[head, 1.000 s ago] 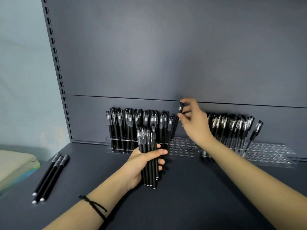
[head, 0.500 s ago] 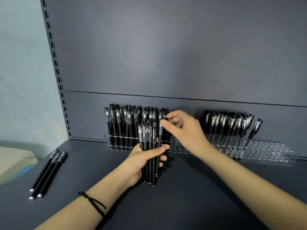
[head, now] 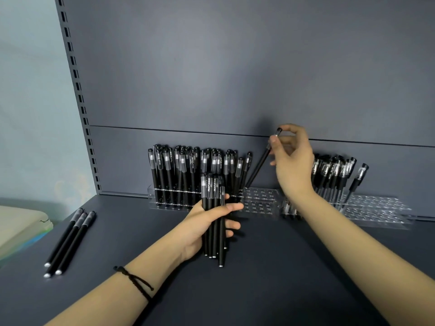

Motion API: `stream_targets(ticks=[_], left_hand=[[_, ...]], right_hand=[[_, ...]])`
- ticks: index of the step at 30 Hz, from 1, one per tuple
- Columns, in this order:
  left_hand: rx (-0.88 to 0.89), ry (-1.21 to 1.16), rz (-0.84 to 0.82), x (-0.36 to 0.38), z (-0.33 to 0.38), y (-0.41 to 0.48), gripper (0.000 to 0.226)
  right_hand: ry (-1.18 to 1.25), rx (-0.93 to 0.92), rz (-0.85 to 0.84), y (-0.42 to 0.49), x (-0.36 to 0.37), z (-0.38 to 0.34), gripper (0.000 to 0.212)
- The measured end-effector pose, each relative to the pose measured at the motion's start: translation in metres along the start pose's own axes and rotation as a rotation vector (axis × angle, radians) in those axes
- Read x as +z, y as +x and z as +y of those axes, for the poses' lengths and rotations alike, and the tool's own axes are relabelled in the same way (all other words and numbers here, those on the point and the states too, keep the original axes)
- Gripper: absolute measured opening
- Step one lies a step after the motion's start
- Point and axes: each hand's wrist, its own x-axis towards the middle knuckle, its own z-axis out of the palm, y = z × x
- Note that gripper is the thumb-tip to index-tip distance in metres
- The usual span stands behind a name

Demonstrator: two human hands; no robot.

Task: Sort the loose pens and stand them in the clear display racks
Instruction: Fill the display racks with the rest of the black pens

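Note:
My left hand (head: 207, 222) grips a bundle of black pens (head: 213, 208) upright in front of the left clear rack (head: 261, 198). Several black pens stand in that rack's left part; its right holes hold none. My right hand (head: 293, 161) pinches the cap end of a single black pen (head: 260, 164). That pen slants down to the left, its lower tip at the rack's open holes. A second clear rack (head: 376, 210) to the right holds several pens with clear caps, partly hidden behind my right wrist.
Three loose black pens (head: 70, 241) lie side by side on the dark shelf (head: 259, 290) at the left. A pale box (head: 18, 227) sits at the far left edge. The grey back panel (head: 235, 67) rises right behind the racks.
My right hand took one pen from the bundle and lifted it up and right. It now holds that pen slanted over the left rack. My left hand has stayed where it was with the bundle.

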Motion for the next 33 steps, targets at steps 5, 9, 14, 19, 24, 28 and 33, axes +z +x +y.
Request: stream_targets(ticks=[5, 9, 14, 19, 24, 28, 33], left_hand=[[-0.006, 0.012, 0.009, 0.001, 0.000, 0.000, 0.035], [0.009, 0.034, -0.002, -0.001, -0.001, 0.001, 0.017], [0.012, 0.030, 0.003, -0.001, -0.001, 0.000, 0.036], [-0.001, 0.014, -0.020, -0.002, 0.001, 0.000, 0.035], [0.015, -0.038, 0.000, -0.002, -0.001, -0.001, 0.032], [0.045, -0.055, -0.005, -0.002, 0.000, 0.000, 0.031], [0.012, -0.095, 0.022, 0.000, -0.001, 0.000, 0.034]], right_hand=[[-0.090, -0.042, -0.064, -0.004, 0.003, 0.007, 0.027], [-0.132, -0.061, -0.115, -0.007, 0.011, 0.009, 0.023], [-0.326, -0.095, -0.272, -0.015, 0.014, 0.026, 0.012], [-0.417, -0.127, -0.200, -0.018, 0.014, 0.021, 0.031], [-0.248, -0.008, -0.385, -0.043, 0.014, 0.000, 0.011], [-0.108, 0.231, -0.588, -0.054, 0.013, -0.005, 0.033], [0.140, 0.273, -0.269, -0.037, 0.012, -0.007, 0.043]])
